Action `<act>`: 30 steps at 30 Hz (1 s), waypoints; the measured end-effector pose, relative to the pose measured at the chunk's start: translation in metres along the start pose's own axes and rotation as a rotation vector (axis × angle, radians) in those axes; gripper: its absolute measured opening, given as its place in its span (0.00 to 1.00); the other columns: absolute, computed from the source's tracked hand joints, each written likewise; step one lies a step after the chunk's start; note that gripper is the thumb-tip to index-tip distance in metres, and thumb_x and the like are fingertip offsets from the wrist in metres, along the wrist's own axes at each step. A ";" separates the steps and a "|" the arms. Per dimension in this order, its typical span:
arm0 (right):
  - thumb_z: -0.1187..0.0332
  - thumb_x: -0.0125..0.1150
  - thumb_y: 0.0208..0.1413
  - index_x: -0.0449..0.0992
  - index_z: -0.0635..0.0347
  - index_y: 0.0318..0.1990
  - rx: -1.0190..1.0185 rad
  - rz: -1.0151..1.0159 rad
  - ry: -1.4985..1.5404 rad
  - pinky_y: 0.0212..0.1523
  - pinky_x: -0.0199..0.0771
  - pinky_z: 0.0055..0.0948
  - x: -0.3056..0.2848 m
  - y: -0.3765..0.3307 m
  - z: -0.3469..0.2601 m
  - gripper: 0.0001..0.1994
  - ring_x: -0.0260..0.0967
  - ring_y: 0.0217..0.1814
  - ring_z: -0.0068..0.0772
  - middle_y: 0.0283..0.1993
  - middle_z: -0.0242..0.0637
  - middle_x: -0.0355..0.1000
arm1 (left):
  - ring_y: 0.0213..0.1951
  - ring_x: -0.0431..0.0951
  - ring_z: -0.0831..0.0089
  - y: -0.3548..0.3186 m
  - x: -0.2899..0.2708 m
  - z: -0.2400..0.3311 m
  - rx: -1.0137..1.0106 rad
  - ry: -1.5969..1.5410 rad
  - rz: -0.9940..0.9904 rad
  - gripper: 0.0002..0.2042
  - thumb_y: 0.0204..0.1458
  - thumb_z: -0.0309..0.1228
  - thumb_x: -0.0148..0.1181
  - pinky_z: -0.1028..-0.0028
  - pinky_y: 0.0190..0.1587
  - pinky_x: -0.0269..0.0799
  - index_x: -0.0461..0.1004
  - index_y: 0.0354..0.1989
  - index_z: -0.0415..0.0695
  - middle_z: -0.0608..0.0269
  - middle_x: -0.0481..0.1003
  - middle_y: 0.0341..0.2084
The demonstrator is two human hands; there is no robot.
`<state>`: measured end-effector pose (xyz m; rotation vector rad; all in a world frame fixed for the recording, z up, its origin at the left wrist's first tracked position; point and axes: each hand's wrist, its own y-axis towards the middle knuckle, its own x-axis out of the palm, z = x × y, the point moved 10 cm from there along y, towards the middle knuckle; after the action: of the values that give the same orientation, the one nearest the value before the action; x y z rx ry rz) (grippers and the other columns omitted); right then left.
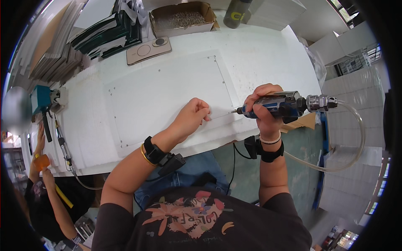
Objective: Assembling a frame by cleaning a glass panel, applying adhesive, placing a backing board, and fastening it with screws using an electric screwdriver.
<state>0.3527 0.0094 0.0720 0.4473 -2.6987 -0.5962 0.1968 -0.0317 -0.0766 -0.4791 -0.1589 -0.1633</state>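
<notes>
1. At the far left edge, another person's hand [40, 140] is reaching up by an orange thing [41, 162]; we are keeping it apart from our own two hands.
2. We are resting our left hand [191, 116] on the near right edge of the one white panel [167, 94] lying flat on the white worktop [268, 58]. Its grip is curled nearly closed, fingertips pinched together as if on something small; we cannot tell what, if anything, is between them.
3. We are wrapping our right hand [264, 109] fully closed around the one pneumatic screwdriver [284, 105], whose clear air hose [356, 142] is looping off to the right.
4. The tool's long axis is lying nearly level, left to right, with its bit tip pointing left at the panel's right edge, just beside the left fingertips. The left hand is nearer that spot.
5. Behind, we are counting one phone [148, 50], one cardboard box of screws [182, 19] and one dark bottle [236, 14].
</notes>
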 end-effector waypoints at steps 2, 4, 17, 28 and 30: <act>0.81 0.56 0.41 0.65 0.64 0.38 0.029 -0.019 0.001 0.29 0.71 0.25 0.001 -0.003 0.005 0.13 0.67 0.28 0.26 0.31 0.38 0.67 | 0.29 0.67 0.80 -0.003 0.000 -0.002 -0.009 -0.010 0.006 0.06 0.54 0.26 0.45 0.80 0.33 0.63 0.65 0.39 0.40 0.62 0.70 0.33; 0.81 0.56 0.41 0.65 0.64 0.38 0.031 -0.013 -0.003 0.29 0.71 0.25 0.002 -0.004 0.007 0.13 0.67 0.28 0.26 0.31 0.38 0.67 | 0.31 0.68 0.79 -0.005 -0.001 -0.003 -0.033 -0.023 -0.015 0.06 0.54 0.25 0.45 0.80 0.35 0.64 0.65 0.38 0.40 0.61 0.70 0.34; 0.84 0.53 0.42 0.65 0.66 0.37 0.039 -0.140 -0.139 0.30 0.70 0.20 0.020 -0.004 0.025 0.13 0.68 0.28 0.22 0.30 0.37 0.68 | 0.49 0.71 0.63 -0.010 0.012 -0.001 -0.109 -0.380 -0.165 0.12 0.59 0.23 0.37 0.73 0.53 0.68 0.62 0.46 0.30 0.47 0.68 0.43; 0.83 0.54 0.38 0.69 0.65 0.29 0.162 -0.034 -0.175 0.27 0.69 0.20 0.013 0.005 0.043 0.08 0.68 0.25 0.22 0.26 0.35 0.69 | 0.45 0.73 0.68 0.007 0.005 0.003 -0.138 -0.390 -0.171 0.14 0.59 0.31 0.44 0.78 0.49 0.71 0.66 0.44 0.30 0.50 0.71 0.40; 0.83 0.54 0.38 0.70 0.65 0.29 0.160 -0.039 -0.185 0.27 0.69 0.20 0.014 0.004 0.045 0.08 0.68 0.25 0.22 0.26 0.36 0.70 | 0.44 0.74 0.70 0.010 0.004 -0.001 -0.153 -0.364 -0.147 0.13 0.59 0.31 0.45 0.79 0.48 0.71 0.68 0.42 0.31 0.51 0.71 0.40</act>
<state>0.3221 0.0233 0.0390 0.5093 -2.9345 -0.4544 0.2023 -0.0243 -0.0815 -0.6477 -0.5414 -0.2327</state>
